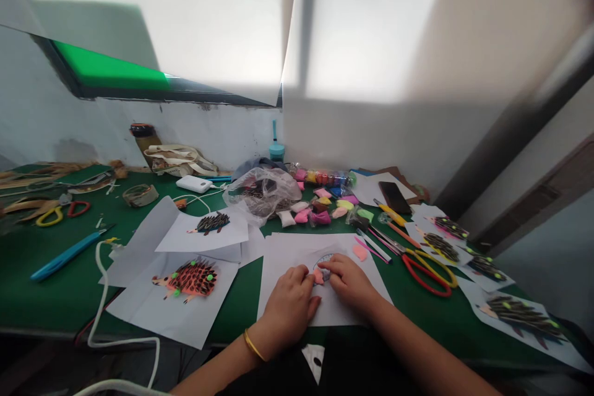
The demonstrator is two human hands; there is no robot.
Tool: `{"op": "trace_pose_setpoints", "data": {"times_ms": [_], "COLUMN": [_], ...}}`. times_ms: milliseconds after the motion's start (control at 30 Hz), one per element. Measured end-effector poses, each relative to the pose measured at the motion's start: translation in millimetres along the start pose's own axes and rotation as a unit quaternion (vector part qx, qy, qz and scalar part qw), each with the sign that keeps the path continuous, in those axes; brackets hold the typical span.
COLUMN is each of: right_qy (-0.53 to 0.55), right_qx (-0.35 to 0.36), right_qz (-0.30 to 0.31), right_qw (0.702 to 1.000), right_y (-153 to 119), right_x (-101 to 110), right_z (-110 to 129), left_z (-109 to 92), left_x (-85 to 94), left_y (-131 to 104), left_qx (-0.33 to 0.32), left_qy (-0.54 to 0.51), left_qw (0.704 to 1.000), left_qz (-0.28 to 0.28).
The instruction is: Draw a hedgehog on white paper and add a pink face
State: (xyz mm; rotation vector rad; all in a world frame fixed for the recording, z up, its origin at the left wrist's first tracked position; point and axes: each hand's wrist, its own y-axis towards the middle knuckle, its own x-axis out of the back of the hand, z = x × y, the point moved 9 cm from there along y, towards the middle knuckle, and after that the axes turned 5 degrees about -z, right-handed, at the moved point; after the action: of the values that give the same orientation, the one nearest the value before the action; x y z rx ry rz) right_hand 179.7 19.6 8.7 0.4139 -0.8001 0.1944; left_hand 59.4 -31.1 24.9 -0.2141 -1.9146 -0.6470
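White paper sheets (283, 260) lie at the table's front middle, bearing a partly hidden drawing (323, 259). On the drawing is a piece of pink clay (318, 276). My left hand (291, 300), with a yellow bangle at the wrist, rests on the paper, its curled fingertips at the clay's left edge. From the right my right hand (346, 278) touches the drawing beside the clay, index finger extended and the other fingers bent under. A larger flat pink clay lump (359, 252) sits on the paper's upper right. Whether either hand pinches any clay is hard to see.
Coloured clay packets (320, 218) and a plastic bag (264, 192) lie behind the paper. Scissors (429, 272), pens (374, 247) and a phone (394, 197) are at right. Hedgehog pictures (190, 278) lie on both sides. A blue cutter (69, 253) and white cable (104, 284) are left.
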Motion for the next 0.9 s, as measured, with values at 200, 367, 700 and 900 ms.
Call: {"op": "trace_pose_setpoints", "data": {"times_ms": [200,367,700,900], "right_qy": [-0.014,-0.047,-0.055,-0.072], "right_qx": [0.012,0.009,0.016,0.032], "right_qz": [0.006,0.018,0.018,0.023], "right_qw": [1.000,0.999,0.998,0.997], "right_y": [-0.8,-1.0,-1.1,-1.8], "right_x": [0.1,-1.8,-2.8,-5.8], "right_z": [5.8,11.2,12.5,16.0], "left_z": [0.3,1.3,0.3,0.3], "left_x": [-0.6,-2.7,-1.4,-2.1], "left_y": [0.1,-0.9,1.1,-0.1], "left_qx": [0.000,0.001,0.006,0.005], "left_qy": [-0.003,-0.003,0.003,0.003], "left_qw": [1.000,1.000,1.000,1.000], "left_qz": [-0.003,0.002,0.010,0.010]}}
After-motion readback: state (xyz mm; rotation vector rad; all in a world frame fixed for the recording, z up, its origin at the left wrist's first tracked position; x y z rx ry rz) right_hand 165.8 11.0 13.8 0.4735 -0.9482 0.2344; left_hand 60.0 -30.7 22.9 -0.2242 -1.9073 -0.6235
